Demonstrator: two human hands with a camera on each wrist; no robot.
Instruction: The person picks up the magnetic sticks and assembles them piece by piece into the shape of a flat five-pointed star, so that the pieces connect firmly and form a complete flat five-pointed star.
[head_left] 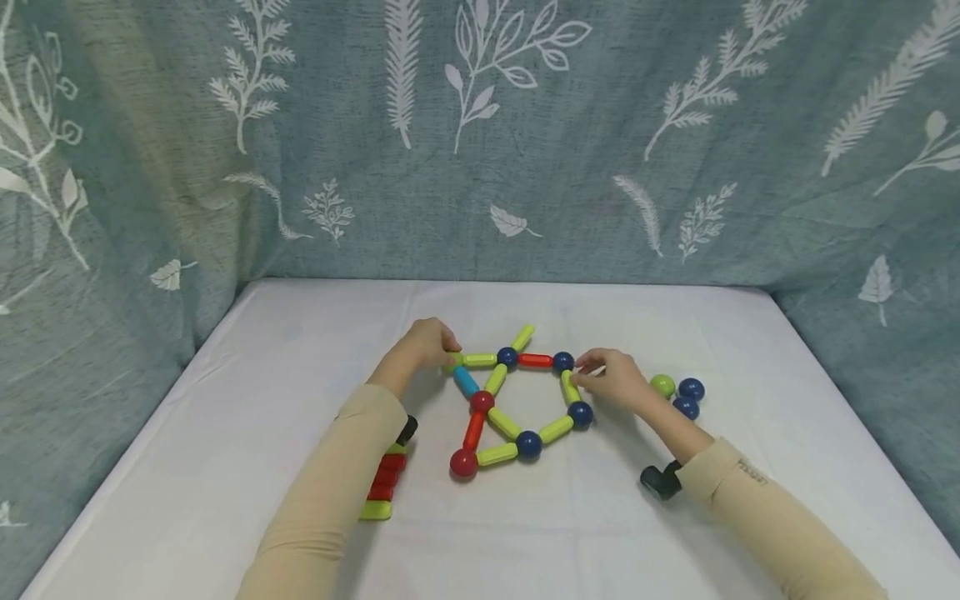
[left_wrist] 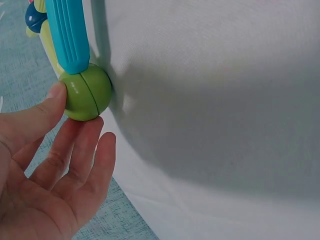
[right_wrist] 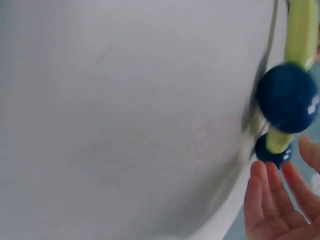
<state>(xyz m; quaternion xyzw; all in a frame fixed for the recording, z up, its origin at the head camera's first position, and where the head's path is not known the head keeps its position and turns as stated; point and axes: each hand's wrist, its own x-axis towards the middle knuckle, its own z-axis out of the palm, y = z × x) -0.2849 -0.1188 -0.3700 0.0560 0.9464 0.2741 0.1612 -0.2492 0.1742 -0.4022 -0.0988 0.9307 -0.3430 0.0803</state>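
On the white table lies a joined frame of rods and balls from a magnetic building set. My left hand (head_left: 427,342) is at its left corner, pinching a green ball (left_wrist: 89,95) between thumb and fingertips. A blue rod (left_wrist: 67,35) and a yellow-green rod (head_left: 480,360) meet that ball. My right hand (head_left: 613,377) is at the frame's right side, fingers loosely bent beside a yellow-green rod (head_left: 570,388) between two dark blue balls (head_left: 563,362). In the right wrist view its fingertips (right_wrist: 272,172) are close to the farther ball, with no grip visible.
Right of the frame sit a loose green ball (head_left: 663,385) and dark blue balls (head_left: 692,389). Several red rods (head_left: 387,477) and yellow-green rods (head_left: 377,510) lie side by side, partly behind the left sleeve. One yellow-green rod (head_left: 523,337) sticks out from the frame's far side.
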